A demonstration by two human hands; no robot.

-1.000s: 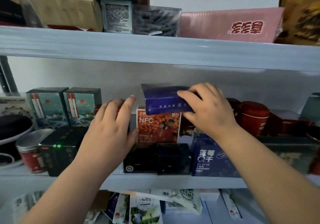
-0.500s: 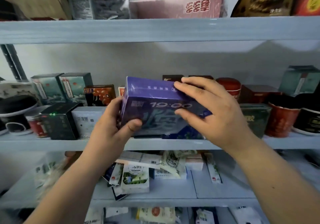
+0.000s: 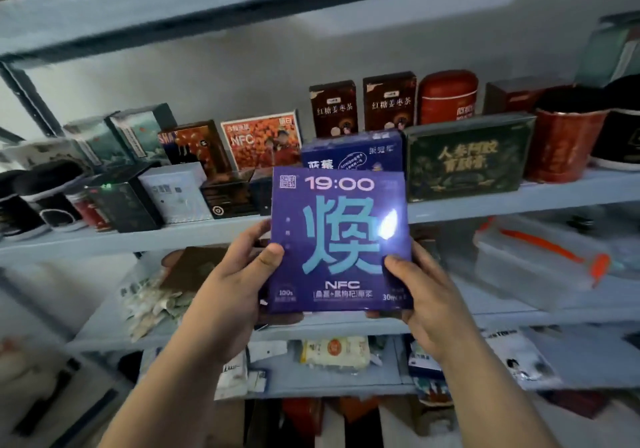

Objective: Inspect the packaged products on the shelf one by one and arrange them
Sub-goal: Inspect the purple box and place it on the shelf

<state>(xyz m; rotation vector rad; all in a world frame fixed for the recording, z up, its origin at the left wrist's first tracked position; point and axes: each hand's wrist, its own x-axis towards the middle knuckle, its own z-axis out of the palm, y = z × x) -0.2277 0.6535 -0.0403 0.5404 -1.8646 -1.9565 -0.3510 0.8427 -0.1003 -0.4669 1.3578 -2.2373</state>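
Purple carton (image 3: 339,240) marked 19:00 fills the head view, held upright and face-on in front of the middle shelf (image 3: 519,202), lifted clear of it and covering part of a blue box (image 3: 349,153) that stands behind. Its lower side edges are gripped by the left hand (image 3: 235,288) and the right hand (image 3: 426,295), thumbs pressed on the front and fingers (image 3: 249,240) wrapped behind, clamped on the carton. To inspect well, I judge it best to tilt the face off the glare spot, read the small bottom print, turn it to check the other sides, then seat it squarely near the green box (image 3: 467,157)
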